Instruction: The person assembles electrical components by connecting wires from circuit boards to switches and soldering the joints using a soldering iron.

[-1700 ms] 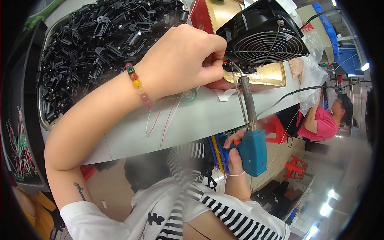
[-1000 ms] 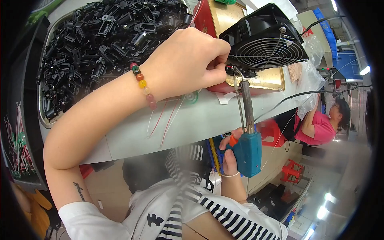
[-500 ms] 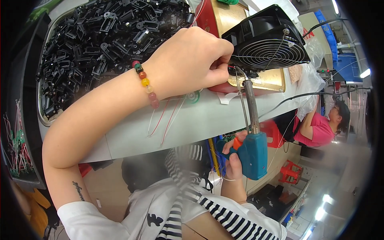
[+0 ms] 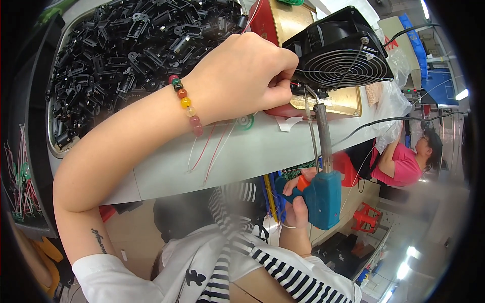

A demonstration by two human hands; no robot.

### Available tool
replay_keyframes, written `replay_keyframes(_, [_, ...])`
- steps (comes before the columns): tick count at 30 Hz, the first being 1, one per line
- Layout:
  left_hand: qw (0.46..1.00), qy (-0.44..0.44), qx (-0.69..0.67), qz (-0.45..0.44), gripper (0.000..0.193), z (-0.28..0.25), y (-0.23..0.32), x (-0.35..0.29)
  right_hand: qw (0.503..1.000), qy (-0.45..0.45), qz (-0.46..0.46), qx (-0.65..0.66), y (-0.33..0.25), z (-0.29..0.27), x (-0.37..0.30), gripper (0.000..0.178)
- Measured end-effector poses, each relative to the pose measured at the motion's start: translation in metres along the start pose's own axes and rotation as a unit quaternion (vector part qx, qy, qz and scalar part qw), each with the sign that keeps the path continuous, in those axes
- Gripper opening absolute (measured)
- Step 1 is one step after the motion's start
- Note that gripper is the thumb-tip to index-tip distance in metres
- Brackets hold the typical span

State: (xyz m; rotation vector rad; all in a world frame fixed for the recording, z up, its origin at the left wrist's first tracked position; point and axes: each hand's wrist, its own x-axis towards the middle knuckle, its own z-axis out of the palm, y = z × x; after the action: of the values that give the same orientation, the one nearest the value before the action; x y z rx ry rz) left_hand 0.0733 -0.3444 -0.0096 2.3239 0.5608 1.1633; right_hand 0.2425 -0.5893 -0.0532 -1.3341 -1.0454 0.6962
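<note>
My left hand (image 4: 257,70), with a bead bracelet on its wrist, is closed in a pinch beside the fan; what its fingers hold is hidden behind them. A bit of red shows just past the fingertips. My right hand (image 4: 297,204) grips a teal soldering gun (image 4: 325,202) by its handle, fingers at the orange trigger. The gun points upward, and its bent metal tip (image 4: 310,92) is close to the left fingertips, under the black fan (image 4: 348,65). Whether tip and held piece touch, I cannot tell. Red and white wires (image 4: 209,154) trail below my left wrist on the table.
A metal tray (image 4: 53,136) heaped with black plastic holders (image 4: 126,65) fills the upper left. A red and gold box (image 4: 348,103) sits under the fan. Wires lie in a dark bin (image 4: 30,202) at far left. A person in pink (image 4: 399,161) is at the right.
The soldering gun has shifted slightly to the right with my right hand. My left hand has moved very slightly to the right and stays pinched.
</note>
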Motion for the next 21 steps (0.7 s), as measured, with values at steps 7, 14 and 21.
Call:
replay_keyframes(7, [1.000, -0.001, 0.002, -0.001, 0.012, 0.0003, 0.0001, 0.0001, 1.000, 0.003, -0.008, -0.019, 0.0006, -0.0015, 0.0019, 0.061])
replay_keyframes(14, [1.000, -0.002, -0.005, -0.006, 0.011, -0.0006, 0.0013, 0.0005, 1.000, 0.009, -0.005, -0.019, 0.0024, -0.0043, 0.0000, 0.062])
replay_keyframes(21, [1.000, 0.001, -0.016, -0.009, 0.011, -0.0008, 0.0011, 0.0012, 1.000, 0.011, 0.005, -0.028, 0.0019, -0.0076, -0.0001, 0.063])
